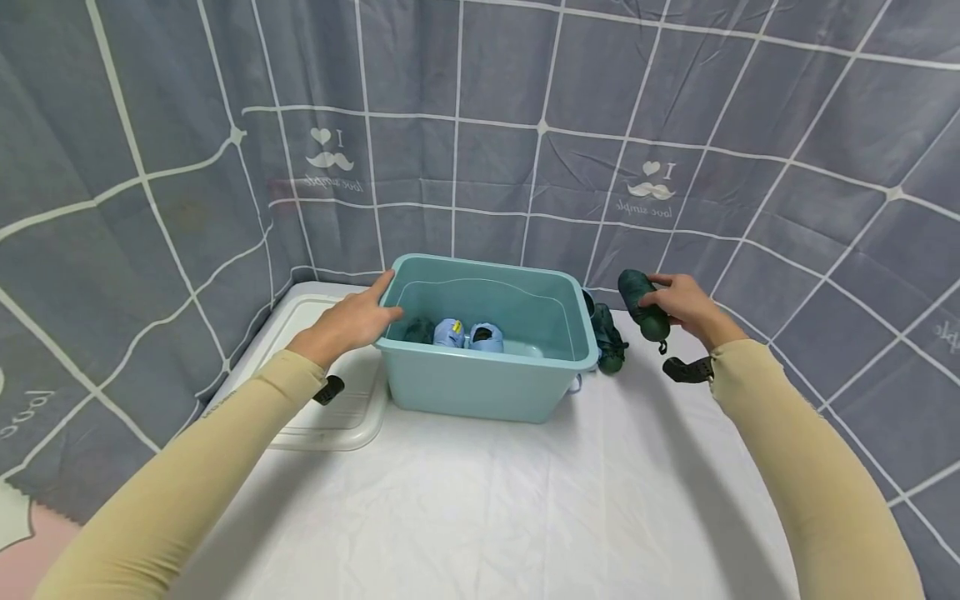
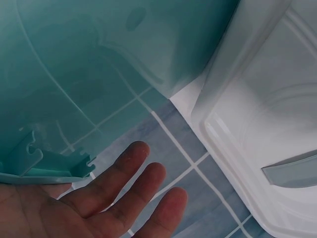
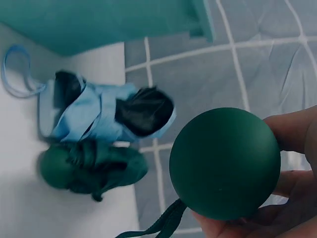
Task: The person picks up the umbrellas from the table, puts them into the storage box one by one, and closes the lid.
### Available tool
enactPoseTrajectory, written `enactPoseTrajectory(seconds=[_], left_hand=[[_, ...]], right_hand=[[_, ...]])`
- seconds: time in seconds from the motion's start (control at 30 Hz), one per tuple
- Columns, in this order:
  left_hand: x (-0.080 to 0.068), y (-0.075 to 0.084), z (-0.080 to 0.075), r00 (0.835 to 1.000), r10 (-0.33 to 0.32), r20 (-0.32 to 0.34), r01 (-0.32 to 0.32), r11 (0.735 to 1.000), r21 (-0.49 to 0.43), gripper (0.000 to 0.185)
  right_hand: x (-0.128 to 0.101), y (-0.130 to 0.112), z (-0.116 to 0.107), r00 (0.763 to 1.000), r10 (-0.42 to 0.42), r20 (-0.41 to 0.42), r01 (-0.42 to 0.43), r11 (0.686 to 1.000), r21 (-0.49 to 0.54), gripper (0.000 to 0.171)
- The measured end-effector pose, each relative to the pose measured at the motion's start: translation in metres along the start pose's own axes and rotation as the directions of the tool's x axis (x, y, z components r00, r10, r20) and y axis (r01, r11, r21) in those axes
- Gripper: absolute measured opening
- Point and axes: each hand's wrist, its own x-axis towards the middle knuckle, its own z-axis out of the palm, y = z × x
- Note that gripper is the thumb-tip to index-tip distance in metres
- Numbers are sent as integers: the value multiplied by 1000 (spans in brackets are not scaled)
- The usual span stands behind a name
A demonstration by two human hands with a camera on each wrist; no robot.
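Two hands work at a teal bin (image 1: 480,392) on the desk (image 1: 525,500): left hand (image 1: 352,321), fingers straight, rests on its 9 o'clock rim; right hand (image 1: 686,307) grips a folded green umbrella (image 1: 642,304) at 3 o'clock

Grey grid-print curtain (image 1: 480,125) bkgd (mustache logos), white tablecloth (image 1: 525,500).

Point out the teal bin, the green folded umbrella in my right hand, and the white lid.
teal bin (image 1: 480,392), head view, front wall.
green folded umbrella (image 3: 224,163), right wrist view, rounded handle end.
white lid (image 1: 352,412), head view, near corner.
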Motion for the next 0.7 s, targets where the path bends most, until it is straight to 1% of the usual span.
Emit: enactPoseTrajectory(seconds=[0.3,0.47,0.7], left_hand=[[0,0,0,1000,3,-7,-3,1000,-4,80],[-1,1,0,1000,1,-5,-1,1000,0,80],[-2,0,0,1000,5,-5,-5,1000,-1,80]], right_hand=[[-22,-43,0,998,-46,49,47,998,-29,76],[-30,-61,3,994,-80,73,84,994,-65,75],[-40,-84,14,981,-124,151,142,983,-114,76]])
